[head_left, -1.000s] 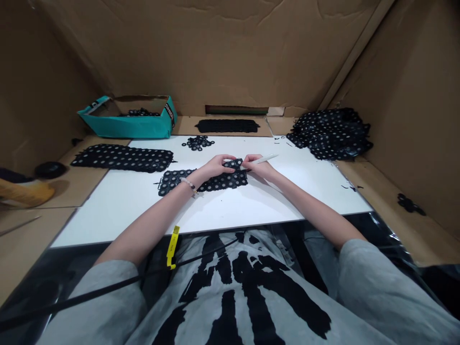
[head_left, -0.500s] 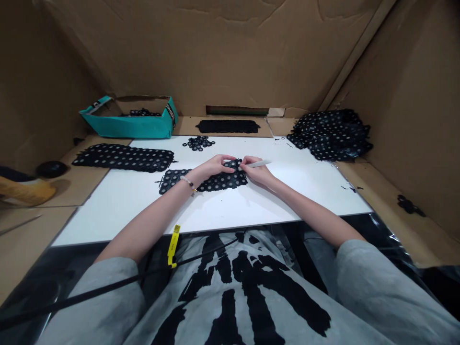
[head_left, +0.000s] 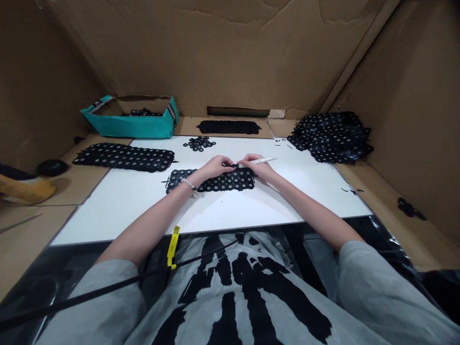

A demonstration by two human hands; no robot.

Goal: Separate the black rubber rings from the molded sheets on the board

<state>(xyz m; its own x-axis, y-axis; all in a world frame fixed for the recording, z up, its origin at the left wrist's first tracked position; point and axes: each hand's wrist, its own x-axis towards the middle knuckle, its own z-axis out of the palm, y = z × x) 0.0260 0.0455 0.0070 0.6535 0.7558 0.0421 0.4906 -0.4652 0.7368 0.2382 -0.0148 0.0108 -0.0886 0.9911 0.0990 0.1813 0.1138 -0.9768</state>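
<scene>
A black sheet of joined rings with pale round centres lies on the white board before me. My left hand pinches this sheet at its far edge, with the wrist and its beaded bracelet over the sheet's left part. In my right hand is a slim white pen-like tool, its back end pointing right. The tool's tip is hidden by my fingers, close to the sheet's far edge. Both hands are closed, fingertips almost together.
A teal box holds small black rings; more loose rings lie on the board. Other dotted black sheets rest at left and in a pile at right. A black strip lies behind. Cardboard walls surround the board.
The black sheet has shifted slightly right. Both hands have drawn closer together at its far edge, and the pen-like tool has moved a little right with my right hand.
</scene>
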